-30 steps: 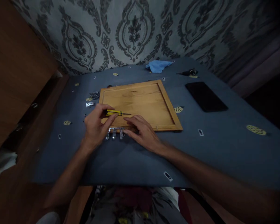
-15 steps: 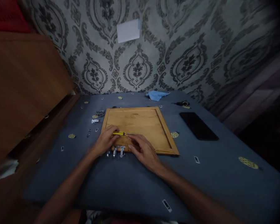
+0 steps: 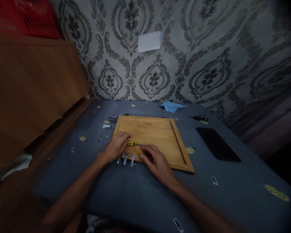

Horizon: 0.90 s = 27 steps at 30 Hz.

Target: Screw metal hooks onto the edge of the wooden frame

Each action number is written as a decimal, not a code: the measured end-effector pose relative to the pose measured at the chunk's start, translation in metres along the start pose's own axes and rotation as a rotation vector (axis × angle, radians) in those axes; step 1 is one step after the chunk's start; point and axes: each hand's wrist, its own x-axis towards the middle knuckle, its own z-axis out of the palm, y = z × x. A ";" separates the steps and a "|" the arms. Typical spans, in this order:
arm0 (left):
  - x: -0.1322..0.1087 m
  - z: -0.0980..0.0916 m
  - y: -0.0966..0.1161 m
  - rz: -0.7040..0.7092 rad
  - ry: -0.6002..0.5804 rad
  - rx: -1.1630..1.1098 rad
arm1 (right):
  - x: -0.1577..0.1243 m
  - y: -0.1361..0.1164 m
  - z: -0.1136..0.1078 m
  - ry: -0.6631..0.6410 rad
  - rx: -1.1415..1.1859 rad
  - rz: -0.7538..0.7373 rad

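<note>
A small screwdriver [image 3: 132, 143] with a yellow and black handle lies level above a framed wooden panel [image 3: 155, 130], its shaft pointing right. My left hand [image 3: 116, 144] is closed around the handle end. My right hand [image 3: 158, 162] has its fingertips at the shaft's tip, with the thumb lower down; whether a screw is between them is too small to see. Below the screwdriver, several metal hinges [image 3: 132, 160] sit along the panel's near edge. Another metal hinge piece [image 3: 106, 126] rests on the cloth left of the panel, near some small screws [image 3: 100, 138].
A black flat slab [image 3: 218, 144] lies to the right on the blue-grey covered table [image 3: 145, 200]. Behind the panel are a blue cloth [image 3: 172, 106] and a dark tool-like object [image 3: 200, 117]. A wooden cabinet [image 3: 34, 87] borders the left side, with a red basket [image 3: 36, 19] on top.
The whole view has shifted, so everything appears a little further right and lower. Both hands keep nearly the same position at the screwdriver over the panel.
</note>
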 end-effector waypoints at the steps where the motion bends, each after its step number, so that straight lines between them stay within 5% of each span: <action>1: 0.000 0.000 -0.001 -0.011 0.003 0.013 | 0.000 0.000 0.000 -0.002 -0.005 -0.002; 5: 0.000 -0.007 -0.022 -0.107 0.047 0.090 | -0.001 0.002 0.000 -0.007 -0.023 -0.017; 11: 0.002 -0.038 -0.095 -0.369 0.145 0.253 | -0.001 0.003 0.000 -0.027 -0.041 -0.040; 16: 0.004 -0.053 -0.144 -0.475 0.104 0.335 | -0.001 0.003 0.000 -0.032 -0.044 -0.047; 27: -0.006 -0.054 -0.169 -0.436 -0.018 0.328 | 0.000 0.006 0.001 -0.049 -0.053 -0.040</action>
